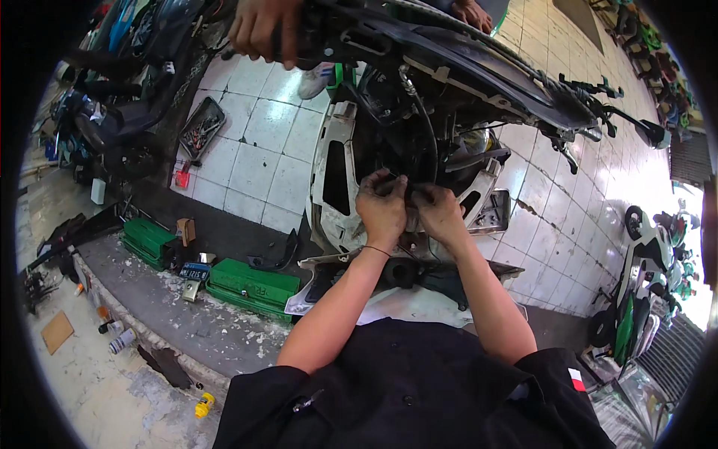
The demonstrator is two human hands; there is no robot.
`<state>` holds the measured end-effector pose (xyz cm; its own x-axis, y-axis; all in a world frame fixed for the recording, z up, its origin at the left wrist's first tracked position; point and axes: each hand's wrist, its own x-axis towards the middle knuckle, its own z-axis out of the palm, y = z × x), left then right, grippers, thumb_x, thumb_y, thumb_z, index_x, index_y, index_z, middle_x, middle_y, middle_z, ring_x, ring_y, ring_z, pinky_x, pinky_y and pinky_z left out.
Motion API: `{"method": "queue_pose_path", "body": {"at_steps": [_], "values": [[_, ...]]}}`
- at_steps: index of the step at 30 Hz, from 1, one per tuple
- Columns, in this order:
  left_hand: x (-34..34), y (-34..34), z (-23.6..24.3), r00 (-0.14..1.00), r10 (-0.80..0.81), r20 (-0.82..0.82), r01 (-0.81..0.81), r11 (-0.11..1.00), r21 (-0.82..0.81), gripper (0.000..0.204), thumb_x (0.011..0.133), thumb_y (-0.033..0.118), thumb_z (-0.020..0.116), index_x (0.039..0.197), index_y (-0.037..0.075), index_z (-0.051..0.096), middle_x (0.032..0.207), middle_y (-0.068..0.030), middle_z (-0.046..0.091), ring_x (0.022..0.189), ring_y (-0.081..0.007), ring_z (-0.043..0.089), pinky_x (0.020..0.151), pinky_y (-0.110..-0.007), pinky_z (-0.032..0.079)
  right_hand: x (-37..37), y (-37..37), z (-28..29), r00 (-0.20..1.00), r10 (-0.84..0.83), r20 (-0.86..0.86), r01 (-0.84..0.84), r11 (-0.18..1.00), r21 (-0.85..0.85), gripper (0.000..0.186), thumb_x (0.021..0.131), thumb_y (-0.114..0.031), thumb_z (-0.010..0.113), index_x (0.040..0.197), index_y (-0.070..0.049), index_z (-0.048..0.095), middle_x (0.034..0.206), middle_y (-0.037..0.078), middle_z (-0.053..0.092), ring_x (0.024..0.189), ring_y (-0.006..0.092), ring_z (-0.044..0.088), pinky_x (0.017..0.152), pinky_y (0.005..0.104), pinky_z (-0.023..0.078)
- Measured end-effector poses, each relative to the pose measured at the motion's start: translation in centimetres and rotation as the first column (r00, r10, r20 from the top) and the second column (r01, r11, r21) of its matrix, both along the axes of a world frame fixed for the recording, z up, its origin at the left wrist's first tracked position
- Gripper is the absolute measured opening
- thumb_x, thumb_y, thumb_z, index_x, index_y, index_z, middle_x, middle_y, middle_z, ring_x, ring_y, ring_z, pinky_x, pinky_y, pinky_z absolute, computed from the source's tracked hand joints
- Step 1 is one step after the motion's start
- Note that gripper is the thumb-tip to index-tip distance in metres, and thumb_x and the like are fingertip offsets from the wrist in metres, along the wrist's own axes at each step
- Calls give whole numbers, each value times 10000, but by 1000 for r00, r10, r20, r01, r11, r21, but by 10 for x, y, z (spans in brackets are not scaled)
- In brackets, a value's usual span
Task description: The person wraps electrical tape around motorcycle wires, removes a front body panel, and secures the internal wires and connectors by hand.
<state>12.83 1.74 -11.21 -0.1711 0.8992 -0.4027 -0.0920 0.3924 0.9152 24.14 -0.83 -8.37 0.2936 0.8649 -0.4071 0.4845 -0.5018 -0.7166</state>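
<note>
Looking at the black cable (430, 129), I'd guess it's light but springy and fairly stiff, the sort that likes a wide curve and fights you if you kink it. It hangs inside the opening of the white shell (342, 224), with its low end dropping toward the right hand (441, 213). I'd grab it near that low end rather than mid-curve, and go easy on the shell, which looks like thin plastic that could crack. Stuff in there looks grimy, so probably a bit slippery too. Both hands are over the near part of the shell's opening: left hand (383, 209) with thumb and fingers curled in, right one curled as well, the two nearly meeting. Can't tell what either is pinching, if anything, since the hands themselves and the shadow inside the shell cover that spot. Where the cable ends is lost in there too. Beyond the shell, off to its left, another person's hand (265, 30) is cut off by the top edge, and a second hand (471, 13) beyond it to the right is cropped as well. The tray (508, 213) right of the shell holds bits too small to name.
</note>
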Motion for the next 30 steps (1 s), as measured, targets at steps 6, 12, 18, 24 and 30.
{"method": "queue_pose_path", "body": {"at_steps": [6,12,18,24,30], "values": [[1,4,13,970,-139,-200,149,988,33,279,824,135,768,1002,-52,662,852,-120,728,744,-172,685,710,-293,528,1,0,-9,995,-1,104,7,998,-58,315,885,-267,567,1078,-65,712,963,254,691,973,431,659,874,484,484],[-15,2,21,916,-264,-303,283,959,18,259,823,130,759,1050,17,711,922,-118,723,782,-171,673,726,-292,526,6,-7,-9,999,-10,-30,15,990,138,281,903,-210,546,1105,-83,695,935,235,699,949,435,658,875,487,473],[-42,35,17,477,-161,-864,717,640,276,362,772,126,725,1129,79,692,1062,-154,648,987,-363,590,827,-418,498,-7,2,14,988,90,123,-104,988,118,274,887,-159,581,1122,-52,674,933,180,724,924,351,698,798,402,505],[-49,53,17,413,-452,-790,835,535,130,149,780,153,768,893,67,726,913,-137,687,835,-315,652,725,-392,530,-7,4,2,988,-144,-53,152,964,219,186,907,-200,604,998,-52,670,818,202,697,782,408,675,719,465,500],[-50,62,14,523,-394,-756,757,622,200,172,756,169,802,815,42,702,748,-122,678,672,-304,661,624,-370,533,-17,8,5,971,-237,10,230,952,202,182,895,-171,616,955,-5,658,773,242,667,740,425,664,648,466,511]]}}
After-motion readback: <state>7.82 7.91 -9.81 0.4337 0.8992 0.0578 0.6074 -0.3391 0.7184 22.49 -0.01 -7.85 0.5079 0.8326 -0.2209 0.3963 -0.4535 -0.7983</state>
